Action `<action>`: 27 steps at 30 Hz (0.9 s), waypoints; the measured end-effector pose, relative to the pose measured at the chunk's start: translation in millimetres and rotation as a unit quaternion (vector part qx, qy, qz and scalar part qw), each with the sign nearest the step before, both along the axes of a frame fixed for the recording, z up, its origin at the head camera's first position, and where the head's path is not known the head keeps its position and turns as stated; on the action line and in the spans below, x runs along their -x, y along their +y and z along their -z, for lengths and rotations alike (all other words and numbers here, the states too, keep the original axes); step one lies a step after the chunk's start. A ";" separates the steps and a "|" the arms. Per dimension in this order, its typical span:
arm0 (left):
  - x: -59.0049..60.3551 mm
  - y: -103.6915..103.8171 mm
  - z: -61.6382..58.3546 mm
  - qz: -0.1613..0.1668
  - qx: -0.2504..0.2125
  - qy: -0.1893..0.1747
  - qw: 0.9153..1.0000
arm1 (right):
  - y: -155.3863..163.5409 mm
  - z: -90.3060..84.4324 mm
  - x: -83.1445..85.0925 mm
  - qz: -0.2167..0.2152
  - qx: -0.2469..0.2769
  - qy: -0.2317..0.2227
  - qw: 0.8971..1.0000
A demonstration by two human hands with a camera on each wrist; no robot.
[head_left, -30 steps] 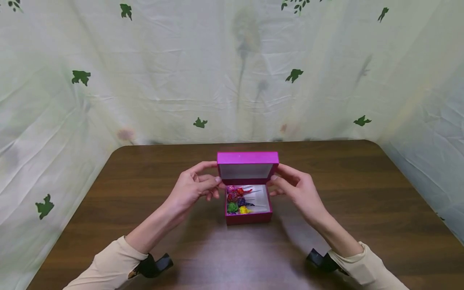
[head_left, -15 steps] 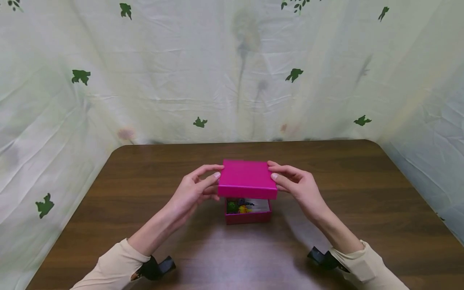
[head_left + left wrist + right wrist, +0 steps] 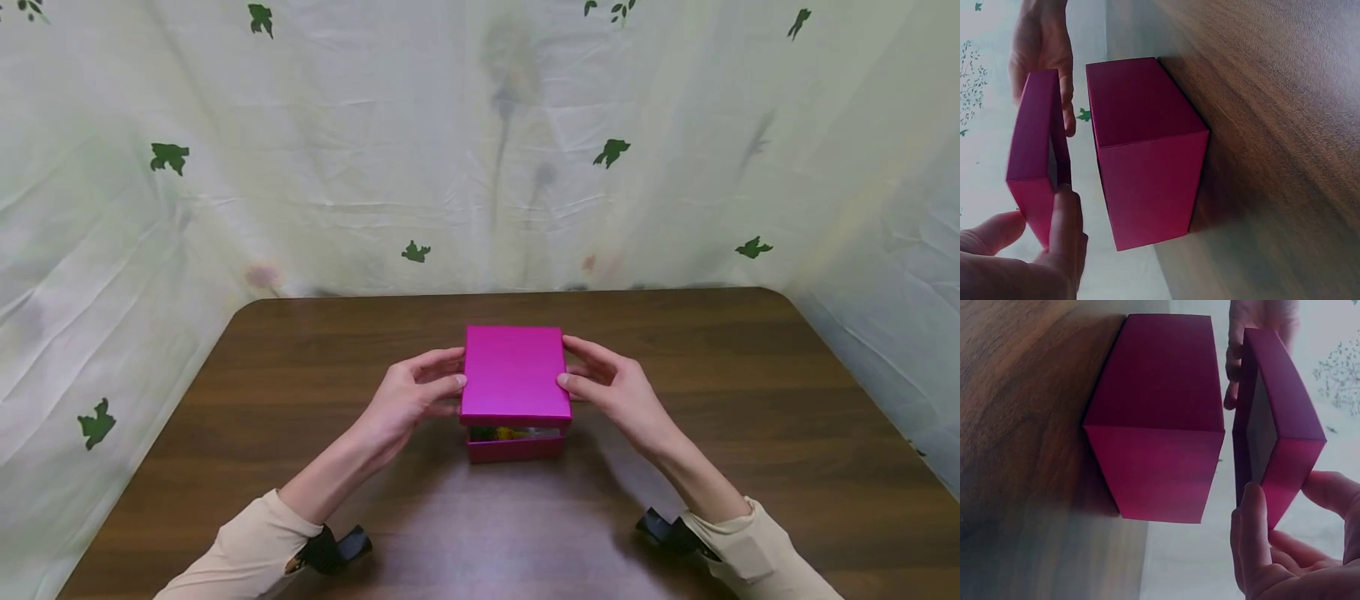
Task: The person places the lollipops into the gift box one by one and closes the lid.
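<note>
A magenta box lid (image 3: 515,375) hangs a little above the matching box base (image 3: 517,451), with a visible gap between them in both wrist views. My left hand (image 3: 412,392) grips the lid's left side, thumb near the top edge and fingers along the wall. From the other side my right hand (image 3: 611,383) holds the lid the same way. In the right wrist view the lid (image 3: 1285,419) shows its pale inside. Through the front gap a strip of green and yellow lollipops (image 3: 507,433) shows; the rest of the contents are hidden under the lid.
The box base (image 3: 1147,187) stands on a brown wooden table (image 3: 315,400). Behind and beside the table hangs a pale curtain (image 3: 360,150) with green leaf prints. Dark straps with cameras sit at both wrists.
The lid has tipped from standing upright behind the base to lying nearly level over it, and has come lower. Both hands moved with it, hiding most of the lollipops.
</note>
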State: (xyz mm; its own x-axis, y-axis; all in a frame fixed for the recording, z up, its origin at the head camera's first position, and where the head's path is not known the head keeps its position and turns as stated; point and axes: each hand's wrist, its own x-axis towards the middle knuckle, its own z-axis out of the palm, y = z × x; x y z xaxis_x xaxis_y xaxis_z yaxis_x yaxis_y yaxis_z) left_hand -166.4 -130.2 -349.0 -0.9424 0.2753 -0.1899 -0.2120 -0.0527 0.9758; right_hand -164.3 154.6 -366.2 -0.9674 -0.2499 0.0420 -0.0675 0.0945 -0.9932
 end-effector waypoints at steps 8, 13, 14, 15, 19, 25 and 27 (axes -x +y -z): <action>0.4 4.6 4.0 -0.015 0.062 0.018 0.998 | -1.0 10.7 3.5 0.010 -0.025 0.005 1.000; -0.3 5.6 6.7 -0.026 0.096 0.037 0.994 | -3.7 16.8 4.1 0.004 -0.026 0.000 1.000; -0.5 5.8 7.0 -0.027 0.098 0.040 0.994 | -4.0 17.2 4.2 0.003 -0.023 0.000 1.000; -0.7 5.9 7.4 -0.028 0.101 0.042 0.994 | -4.1 17.4 4.3 0.002 -0.021 0.000 1.000; -1.8 6.7 10.0 -0.035 0.106 0.044 0.993 | -3.9 16.4 4.3 -0.001 -0.028 0.000 1.000; -4.4 7.4 13.3 -0.045 0.109 0.036 0.992 | -2.0 17.0 4.1 -0.011 -0.045 0.000 0.999; -4.9 7.7 13.6 -0.047 0.107 0.035 0.993 | -1.9 17.3 3.9 -0.011 -0.051 0.001 0.999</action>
State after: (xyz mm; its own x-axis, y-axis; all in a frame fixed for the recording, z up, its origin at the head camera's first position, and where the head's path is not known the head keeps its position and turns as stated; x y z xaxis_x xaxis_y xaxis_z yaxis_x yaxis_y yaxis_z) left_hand -161.5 -122.5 -362.6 -0.9750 0.1465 -0.1669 -0.1466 0.1405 0.9792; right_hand -168.2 152.7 -383.5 -0.9614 -0.2745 0.0177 -0.0730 0.1926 -0.9786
